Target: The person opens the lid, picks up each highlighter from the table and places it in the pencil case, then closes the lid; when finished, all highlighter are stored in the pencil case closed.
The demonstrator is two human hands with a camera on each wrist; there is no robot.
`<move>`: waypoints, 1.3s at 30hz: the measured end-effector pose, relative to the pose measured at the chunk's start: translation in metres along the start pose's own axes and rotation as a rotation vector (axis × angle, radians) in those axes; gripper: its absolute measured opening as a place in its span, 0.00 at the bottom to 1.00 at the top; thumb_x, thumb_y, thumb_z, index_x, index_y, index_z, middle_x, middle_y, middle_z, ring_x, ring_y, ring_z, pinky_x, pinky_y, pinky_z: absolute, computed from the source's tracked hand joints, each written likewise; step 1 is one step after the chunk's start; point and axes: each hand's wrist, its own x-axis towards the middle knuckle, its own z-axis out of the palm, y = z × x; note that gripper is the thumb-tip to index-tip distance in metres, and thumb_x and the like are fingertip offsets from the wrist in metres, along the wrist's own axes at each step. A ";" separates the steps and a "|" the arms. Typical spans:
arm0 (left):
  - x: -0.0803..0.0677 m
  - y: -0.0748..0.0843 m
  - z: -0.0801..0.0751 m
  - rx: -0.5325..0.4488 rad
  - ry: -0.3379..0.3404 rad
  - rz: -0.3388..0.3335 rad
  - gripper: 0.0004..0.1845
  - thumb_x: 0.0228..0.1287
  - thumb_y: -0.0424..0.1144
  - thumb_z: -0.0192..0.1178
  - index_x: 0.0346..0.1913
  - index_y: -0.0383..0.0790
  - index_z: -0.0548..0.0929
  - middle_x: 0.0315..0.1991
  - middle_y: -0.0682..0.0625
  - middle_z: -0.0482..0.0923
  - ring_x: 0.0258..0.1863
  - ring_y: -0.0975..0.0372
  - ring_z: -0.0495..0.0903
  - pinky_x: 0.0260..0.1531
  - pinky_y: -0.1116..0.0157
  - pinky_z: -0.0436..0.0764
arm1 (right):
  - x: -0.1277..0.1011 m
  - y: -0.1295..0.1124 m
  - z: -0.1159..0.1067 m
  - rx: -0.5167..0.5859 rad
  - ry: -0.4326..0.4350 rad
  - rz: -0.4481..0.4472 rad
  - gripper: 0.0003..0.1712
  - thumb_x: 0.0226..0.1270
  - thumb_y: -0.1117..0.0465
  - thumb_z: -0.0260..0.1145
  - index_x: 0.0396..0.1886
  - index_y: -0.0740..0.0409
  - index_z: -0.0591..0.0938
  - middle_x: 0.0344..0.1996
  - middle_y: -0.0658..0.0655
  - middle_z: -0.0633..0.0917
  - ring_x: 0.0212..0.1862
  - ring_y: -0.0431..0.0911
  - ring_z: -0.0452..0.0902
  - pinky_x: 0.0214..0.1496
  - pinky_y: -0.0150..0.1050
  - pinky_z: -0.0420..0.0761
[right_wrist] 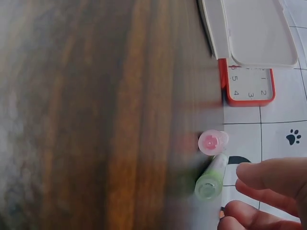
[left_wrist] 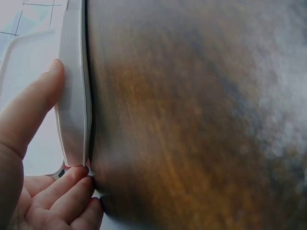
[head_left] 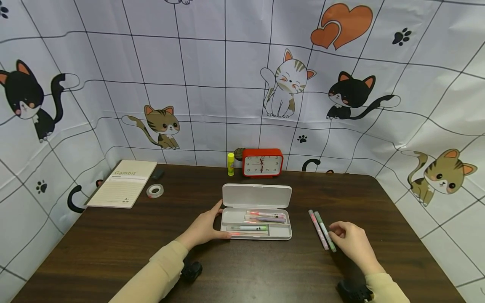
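Note:
A white pencil case [head_left: 280, 231] lies on the table with its lid [head_left: 257, 196] raised at the back. Several pens sit inside it, among them a green-capped pen [head_left: 248, 228] and a purple pen [head_left: 267, 219]. My left hand [head_left: 202, 227] grips the case's left end, thumb at the front edge and fingers around the side. To the right of the case lie a pink pen [head_left: 318, 229] and a green pen [head_left: 325, 231], side by side. My right hand [head_left: 350, 242] hovers beside the green pen with thumb and fingers apart, seen in the right wrist view; nothing is between them.
Behind the case stand a red clock [head_left: 262, 163] and a yellow glue stick [head_left: 230, 164]. At the back left are a notepad [head_left: 119, 185], a roll of tape [head_left: 155, 191] and a small dark block [head_left: 158, 174]. A cat-patterned sheet [head_left: 204, 67] backs the brown table [head_left: 265, 269].

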 end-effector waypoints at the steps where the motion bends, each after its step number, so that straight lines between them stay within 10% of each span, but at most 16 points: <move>1: 0.000 0.000 0.000 -0.001 0.002 -0.003 0.61 0.44 0.54 0.75 0.74 0.34 0.50 0.62 0.40 0.71 0.63 0.47 0.69 0.61 0.49 0.67 | 0.000 0.000 0.000 0.005 -0.014 0.006 0.08 0.57 0.64 0.69 0.37 0.61 0.85 0.24 0.50 0.78 0.28 0.42 0.72 0.31 0.40 0.73; 25: 0.001 0.001 0.002 -0.016 0.010 -0.026 0.61 0.43 0.54 0.75 0.74 0.36 0.50 0.63 0.40 0.72 0.64 0.47 0.68 0.62 0.46 0.66 | 0.002 0.005 -0.002 -0.026 -0.102 0.106 0.06 0.56 0.66 0.67 0.32 0.65 0.84 0.22 0.52 0.80 0.24 0.44 0.71 0.25 0.39 0.71; 39: 0.001 0.003 0.001 -0.025 0.011 -0.027 0.61 0.43 0.53 0.76 0.74 0.36 0.50 0.63 0.40 0.72 0.64 0.47 0.68 0.62 0.46 0.66 | 0.000 0.006 -0.003 -0.001 0.058 0.068 0.04 0.52 0.69 0.66 0.29 0.64 0.84 0.21 0.52 0.78 0.24 0.44 0.70 0.27 0.38 0.70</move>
